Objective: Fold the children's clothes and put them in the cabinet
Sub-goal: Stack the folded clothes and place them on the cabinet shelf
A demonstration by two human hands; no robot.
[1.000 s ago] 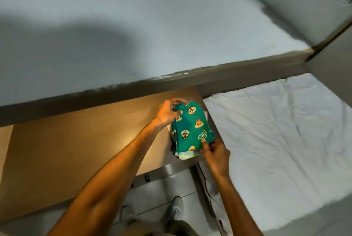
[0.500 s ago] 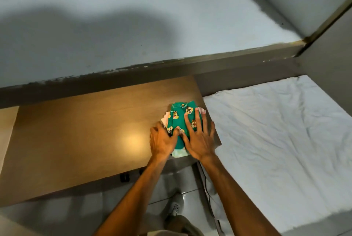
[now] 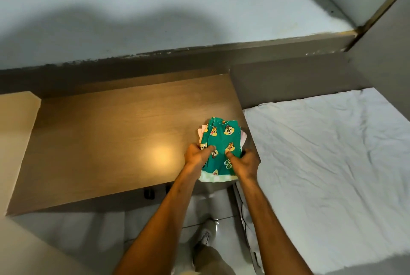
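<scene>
Reaching forward with both arms, I curl my left hand (image 3: 196, 155) over the left edge of the folded green cartoon-print garment (image 3: 221, 148) and my right hand (image 3: 245, 162) over its right edge, each grip pinching the soft cloth, thumbs on top. It tops a small pile at the right end of the smooth wooden desk (image 3: 111, 137), beside the wrinkled white bed sheet (image 3: 328, 163). Half a second ago my palms pressed flat on it.

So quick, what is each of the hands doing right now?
Left hand: closed on the left edge of the green patterned garment.
Right hand: closed on its right edge, thumb on top.
</scene>
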